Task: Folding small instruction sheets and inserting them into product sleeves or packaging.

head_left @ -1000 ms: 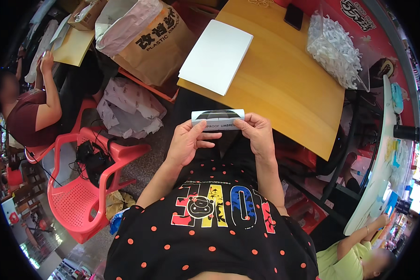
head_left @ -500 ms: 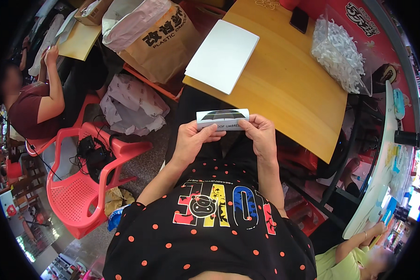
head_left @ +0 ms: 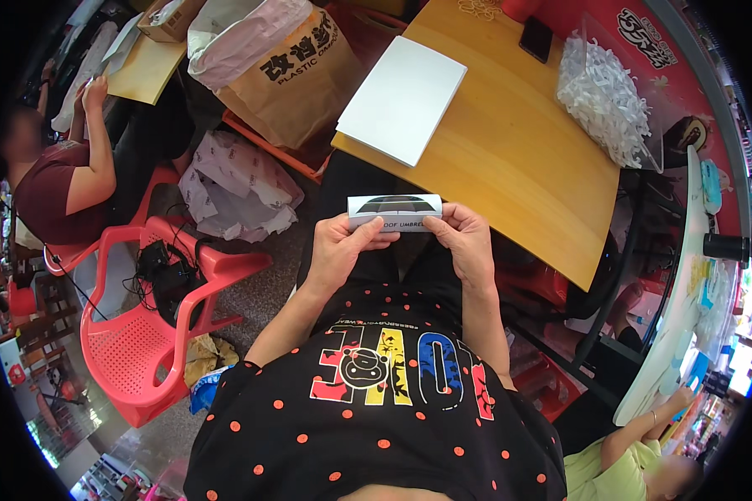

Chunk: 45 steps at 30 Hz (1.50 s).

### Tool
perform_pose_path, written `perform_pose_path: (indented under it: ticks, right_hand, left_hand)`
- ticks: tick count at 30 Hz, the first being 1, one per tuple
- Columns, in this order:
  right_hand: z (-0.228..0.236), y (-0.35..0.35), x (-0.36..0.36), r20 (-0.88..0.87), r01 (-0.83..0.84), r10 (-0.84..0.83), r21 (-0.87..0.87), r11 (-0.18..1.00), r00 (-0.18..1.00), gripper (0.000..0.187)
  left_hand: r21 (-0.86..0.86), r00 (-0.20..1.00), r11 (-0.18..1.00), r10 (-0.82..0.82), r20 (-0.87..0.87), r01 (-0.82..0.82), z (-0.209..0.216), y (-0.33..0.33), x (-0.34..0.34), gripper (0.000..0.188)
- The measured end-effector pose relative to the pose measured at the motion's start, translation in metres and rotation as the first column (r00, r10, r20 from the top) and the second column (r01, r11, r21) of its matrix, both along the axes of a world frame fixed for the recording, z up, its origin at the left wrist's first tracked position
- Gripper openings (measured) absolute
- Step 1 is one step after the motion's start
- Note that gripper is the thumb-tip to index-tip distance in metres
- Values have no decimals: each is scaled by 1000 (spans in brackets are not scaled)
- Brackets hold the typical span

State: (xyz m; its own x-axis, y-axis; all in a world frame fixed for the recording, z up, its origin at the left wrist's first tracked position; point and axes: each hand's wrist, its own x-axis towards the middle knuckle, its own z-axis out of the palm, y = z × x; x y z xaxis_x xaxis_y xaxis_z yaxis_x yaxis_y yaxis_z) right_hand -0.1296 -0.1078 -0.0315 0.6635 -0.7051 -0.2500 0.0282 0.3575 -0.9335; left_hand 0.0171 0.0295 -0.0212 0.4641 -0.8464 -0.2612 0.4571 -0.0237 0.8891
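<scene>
A rolled white sheet of paper [head_left: 391, 224], printed with a dark umbrella picture and a line of lettering, is held level above my lap. My left hand [head_left: 340, 249] pinches its left end, thumb on the front and fingers curled behind. At the other end my right hand [head_left: 464, 244] grips in the same way, thumb pressed on the lower front. The back of the roll is hidden. Just past my hands, a stack of white sheets [head_left: 405, 100] lies on the near left part of the yellow wooden table [head_left: 510, 159].
A clear bin of white curled strips [head_left: 607, 104] and a black phone [head_left: 536, 39] are at the table's far right. Left of the table stand a large brown paper sack [head_left: 288, 88] and a red plastic chair [head_left: 138, 355] holding black cables. Other people sit at far left and lower right.
The paper roll has turned slightly in my fingers, so less of the umbrella picture shows. It has also shifted a little to the left. Both hands keep their hold.
</scene>
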Motion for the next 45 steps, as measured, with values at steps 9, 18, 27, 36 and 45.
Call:
perform_pose_path:
  ticks: [9,18,27,36,45]
  right_hand:
    - [25,4,-4,-214,-131,-163,-902,410,963,28]
    - [30,-8,-8,-164,-161,4,-959,232,986,22]
    - [43,-20,-10,-164,-163,12,-965,205,986,22]
    - [36,-23,-16,-166,-150,-61,-965,214,984,25]
    - [29,-25,-15,-132,-107,-97,-968,226,987,25]
  left_hand:
    - [-44,957,998,60,284,-50,3,4,-2,21]
    - [-82,630,997,60,774,6,12,2,-7,19]
    - [-144,504,989,138,853,-27,22,-18,-16,18]
    - [-127,420,992,112,901,8,24,-26,-19,18]
    - [-109,388,994,100,916,0,25,-28,-20,18]
